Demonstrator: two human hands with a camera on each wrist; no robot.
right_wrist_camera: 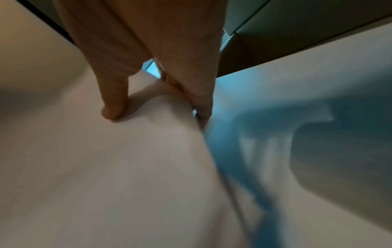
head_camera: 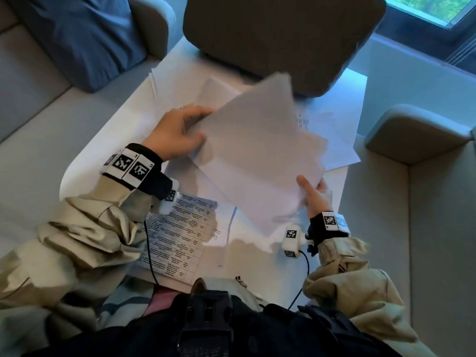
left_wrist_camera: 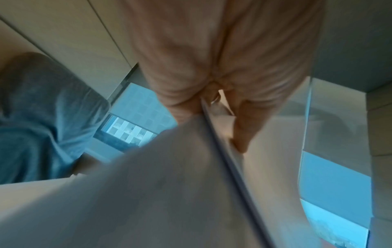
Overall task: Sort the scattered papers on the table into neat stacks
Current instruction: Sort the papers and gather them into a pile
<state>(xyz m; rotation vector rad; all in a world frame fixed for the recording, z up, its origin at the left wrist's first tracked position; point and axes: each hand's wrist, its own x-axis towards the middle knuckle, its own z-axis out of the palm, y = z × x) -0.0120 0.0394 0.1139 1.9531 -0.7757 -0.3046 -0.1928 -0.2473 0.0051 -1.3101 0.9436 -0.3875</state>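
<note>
A: What carries the papers?

B: A white table (head_camera: 85, 161) with rounded corners, set between pale upholstered seating (head_camera: 33, 119) on the left and more of it (head_camera: 438, 202) on the right. A blue cushion (head_camera: 85, 39) leans on the left seat, a dark grey cushion (head_camera: 278, 37) overlaps the table's far edge, and a window (head_camera: 432, 9) with greenery behind it sits at the upper right.

A: And the sheets themselves?

B: A held bundle of blank sheets (head_camera: 260, 150) is lifted off the table, tilted and blurred. The left hand (head_camera: 177, 132) pinches its left edge, thumb on the near face and fingers behind. The right hand (head_camera: 314, 194) grips the lower right corner, thumb pressed on top, fingers curled underneath. The right wrist view shows that thumb (right_wrist_camera: 114, 107) flat on the paper (right_wrist_camera: 106, 167).

A: What lies on the table?

B: A printed sheet with a table of text (head_camera: 180, 235) lies near the person, partly under the left sleeve (head_camera: 85, 240). Loose white sheets (head_camera: 332, 130) spread on the far right side, one with a short block of print, and more sheets (head_camera: 175, 81) lie at the far left.

A: Anything from the left wrist camera?

B: The paper's edge (left_wrist_camera: 222, 151) running between the fingers (left_wrist_camera: 244, 130), with window panes (left_wrist_camera: 335, 193) beyond, all blurred.
</note>
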